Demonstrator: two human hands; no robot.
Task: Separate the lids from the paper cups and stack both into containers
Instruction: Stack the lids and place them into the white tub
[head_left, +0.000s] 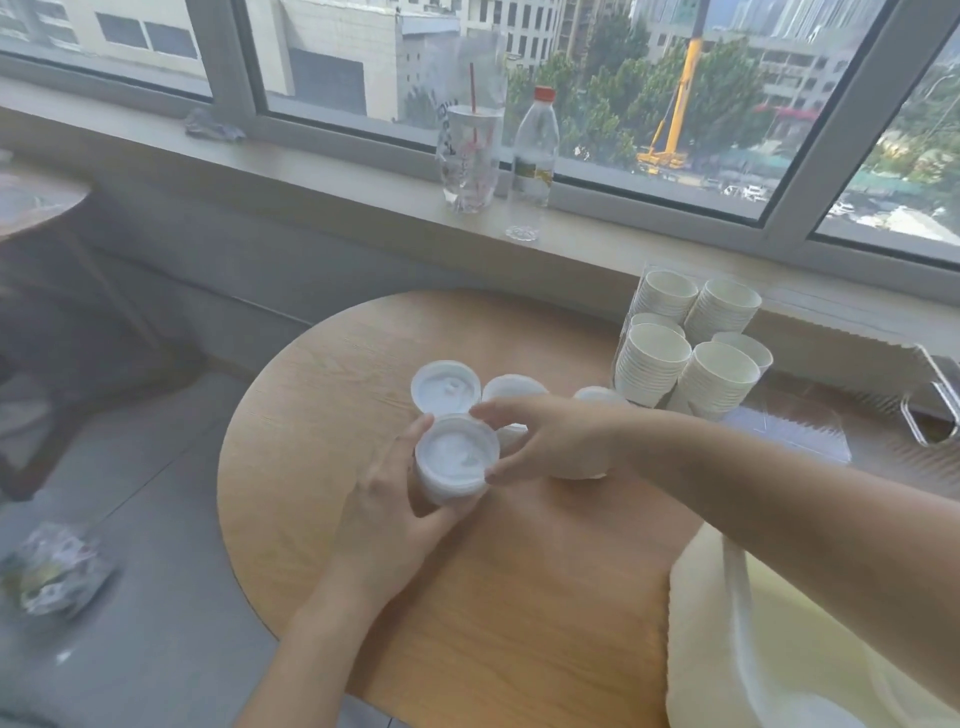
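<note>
A white paper cup with a white plastic lid (457, 451) is held just above the round wooden table (467, 597). My left hand (395, 514) grips the cup body from the left and below. My right hand (550, 441) pinches the lid's rim from the right, with fingers at its far and near edges. Behind it stand more lidded cups: one (445, 387) at the left, one (514, 389) partly hidden by my right fingers, and one (597, 396) behind my right hand. Several stacks of lidless paper cups (691, 343) lie in a clear container at the table's right.
A cream fabric bag (769, 649) sits at the table's near right edge. On the window sill stand a clear plastic cup with a red straw (470, 156) and a water bottle (535, 150). A crumpled wrapper (52, 571) lies on the floor at the left.
</note>
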